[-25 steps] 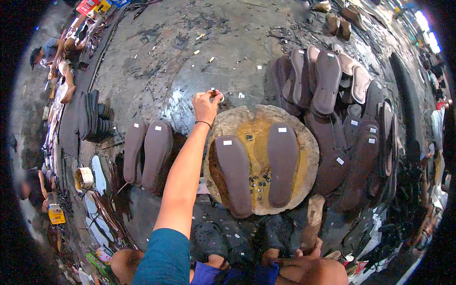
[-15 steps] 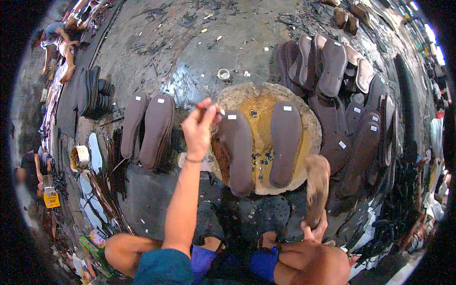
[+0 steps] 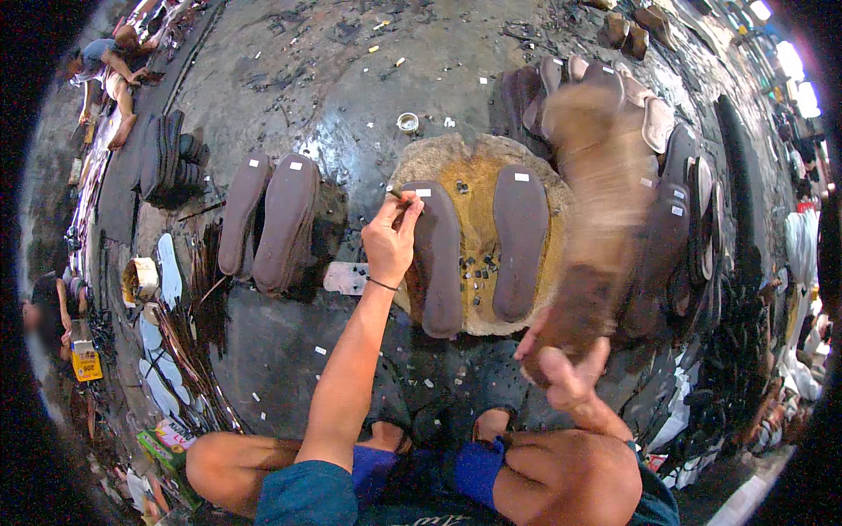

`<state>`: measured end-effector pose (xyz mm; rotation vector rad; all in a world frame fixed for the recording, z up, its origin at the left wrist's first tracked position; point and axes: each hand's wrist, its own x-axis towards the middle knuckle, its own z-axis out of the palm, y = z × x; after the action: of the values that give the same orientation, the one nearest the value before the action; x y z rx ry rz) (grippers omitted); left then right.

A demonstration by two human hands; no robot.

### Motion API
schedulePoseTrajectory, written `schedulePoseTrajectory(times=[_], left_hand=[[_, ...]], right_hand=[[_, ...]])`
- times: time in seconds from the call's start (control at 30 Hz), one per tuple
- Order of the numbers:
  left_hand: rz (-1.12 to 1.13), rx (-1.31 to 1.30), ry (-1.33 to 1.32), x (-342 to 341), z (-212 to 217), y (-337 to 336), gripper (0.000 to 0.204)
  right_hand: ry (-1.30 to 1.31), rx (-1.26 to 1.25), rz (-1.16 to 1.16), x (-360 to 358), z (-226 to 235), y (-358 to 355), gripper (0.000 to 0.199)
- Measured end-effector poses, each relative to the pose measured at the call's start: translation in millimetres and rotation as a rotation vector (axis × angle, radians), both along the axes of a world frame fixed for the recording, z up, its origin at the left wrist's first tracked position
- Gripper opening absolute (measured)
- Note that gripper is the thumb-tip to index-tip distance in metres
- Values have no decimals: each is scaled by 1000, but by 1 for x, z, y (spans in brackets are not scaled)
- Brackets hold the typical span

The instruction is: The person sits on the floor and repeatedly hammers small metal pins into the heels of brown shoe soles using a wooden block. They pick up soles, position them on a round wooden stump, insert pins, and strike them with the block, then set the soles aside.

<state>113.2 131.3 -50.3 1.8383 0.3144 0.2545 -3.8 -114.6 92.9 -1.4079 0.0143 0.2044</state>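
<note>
My left hand [image 3: 390,241] pinches a short dark rod, probably a punch [image 3: 396,192], at the white-labelled top end of a brown shoe sole [image 3: 437,263]. Blurred by motion, a wooden mallet [image 3: 601,188] is raised in my right hand [image 3: 572,377], whose fingers are wrapped around its handle. A second brown sole [image 3: 514,250] lies to the right of the first. Both rest on a round wooden block [image 3: 412,164] with a yellowish-brown middle. Small dark square bits [image 3: 476,267] lie between the soles.
Stacked brown soles [image 3: 288,223] stand left of the block. More soles [image 3: 675,223] pile up on the right, partly behind the mallet. A small round tin [image 3: 407,122] sits beyond the block. Dark soles [image 3: 160,162] are stacked farther left. Two other people sit at the far left.
My right hand has swung the mallet up and away from beside my knee. My left hand has brought the punch rightward, onto the labelled end of the left sole.
</note>
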Motion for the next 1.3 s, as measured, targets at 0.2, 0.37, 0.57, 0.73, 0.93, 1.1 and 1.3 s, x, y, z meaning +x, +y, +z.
schedulePoseTrajectory(times=[0.2,0.37,0.57,0.73,0.93,1.1,1.3], left_hand=[[-81,376,-213,-1,-1,-10,19],[-149,615,-269,-4,-19,12,14],[-127,511,-59,6,9,18,21],[29,-279,11,-4,35,8,27],[-290,-484,177,-72,35,-87,13],[-141,-674,222,-5,33,-109,22],[-233,-458,68,59,-8,-112,24]], right_hand=[[-474,-35,137,38,-42,4,66],[303,12,239,22,-90,48,38],[500,93,73,34,-124,76,32],[649,267,35,25,-102,51,33],[487,147,-202,21,-84,14,44],[303,-155,-401,11,-90,-31,36],[294,-216,-375,-9,-76,-35,38]])
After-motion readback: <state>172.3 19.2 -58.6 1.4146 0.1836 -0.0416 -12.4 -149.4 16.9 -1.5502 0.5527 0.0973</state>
